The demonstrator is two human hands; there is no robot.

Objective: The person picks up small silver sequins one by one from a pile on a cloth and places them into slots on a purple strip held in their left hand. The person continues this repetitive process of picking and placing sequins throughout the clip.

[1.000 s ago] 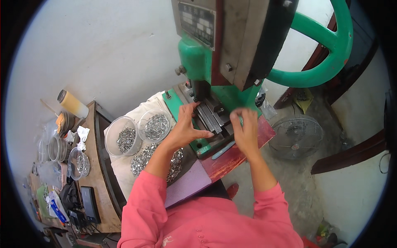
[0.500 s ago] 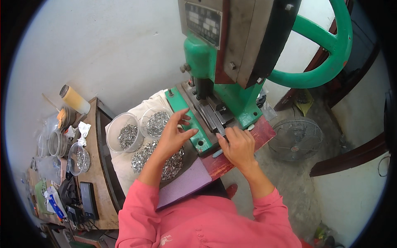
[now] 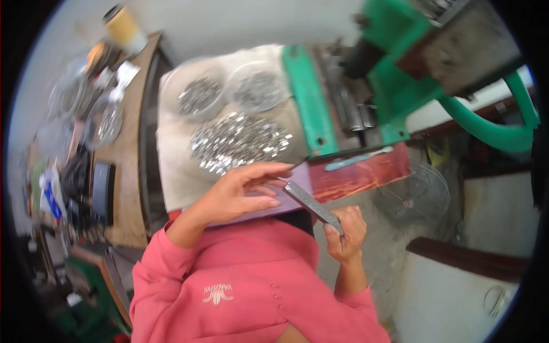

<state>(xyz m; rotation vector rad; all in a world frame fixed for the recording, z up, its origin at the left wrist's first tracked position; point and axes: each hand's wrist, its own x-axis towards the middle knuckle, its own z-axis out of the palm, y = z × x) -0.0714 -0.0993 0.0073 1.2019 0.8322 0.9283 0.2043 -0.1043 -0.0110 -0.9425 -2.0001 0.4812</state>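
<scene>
On the left, loose, shiny metal pieces lie heaped toward the near edge of the cloth-covered counter. The left hand is just in front of them, so a careless sweep could scatter some. Further right, a narrow grey metal bar slants in the air across the near edge of a purple mat at the counter's front. The firm hold is at one end only, so a loosened pinch could let it tip and drop past that edge to the floor.

The left fingers are spread, with the bar's upper end just beside their tips; whether they touch cannot be told. The right hand pinches the lower end between thumb and bent fingers, the rest jutting up and leftward.
</scene>
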